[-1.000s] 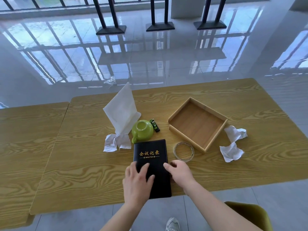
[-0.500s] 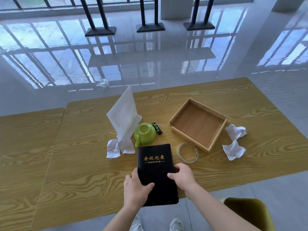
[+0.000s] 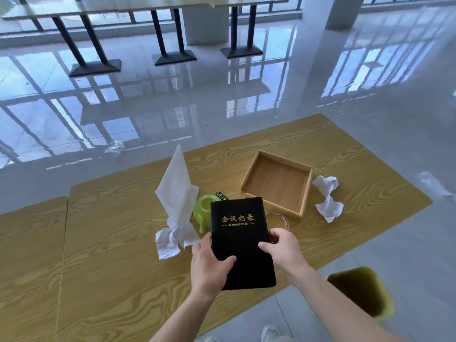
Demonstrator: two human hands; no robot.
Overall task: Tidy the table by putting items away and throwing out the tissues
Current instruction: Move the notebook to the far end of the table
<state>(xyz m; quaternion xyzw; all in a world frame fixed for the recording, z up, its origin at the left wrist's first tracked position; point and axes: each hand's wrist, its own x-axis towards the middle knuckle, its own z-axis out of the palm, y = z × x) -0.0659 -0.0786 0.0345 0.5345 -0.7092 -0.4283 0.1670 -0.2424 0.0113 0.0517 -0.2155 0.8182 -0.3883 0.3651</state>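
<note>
The left hand's thumb (image 3: 225, 259) is lying across the lower cover of a black notebook (image 3: 240, 233), while its other fingers are curling round the book's left edge, out of sight beneath it. The right hand's thumb (image 3: 266, 245) is pressing on the cover at the right edge, with the remaining fingers wrapping behind that side. So the left hand (image 3: 209, 265) and the right hand (image 3: 283, 248) are both gripping the notebook, which is facing up with gold lettering and the word MINUTES showing.

The notebook is sitting in front of the person, above the near part of a wood-grain table (image 3: 111, 243), and is covering part of a green cup (image 3: 201, 213) and part of a clear tape ring (image 3: 280, 222) behind it. A small green and black item (image 3: 220, 195) is peeking out just past the cup. To the left, a white tissue (image 3: 176, 191) is standing upright in a point, with a crumpled tissue (image 3: 167, 244) at its foot. Beyond the notebook to the right, a shallow wooden tray (image 3: 306, 193) is lying open, and two more crumpled tissues (image 3: 328, 196) are lying just beside its right wall. A green chair (image 3: 362, 294) is showing at the lower right, off the table's near edge.
</note>
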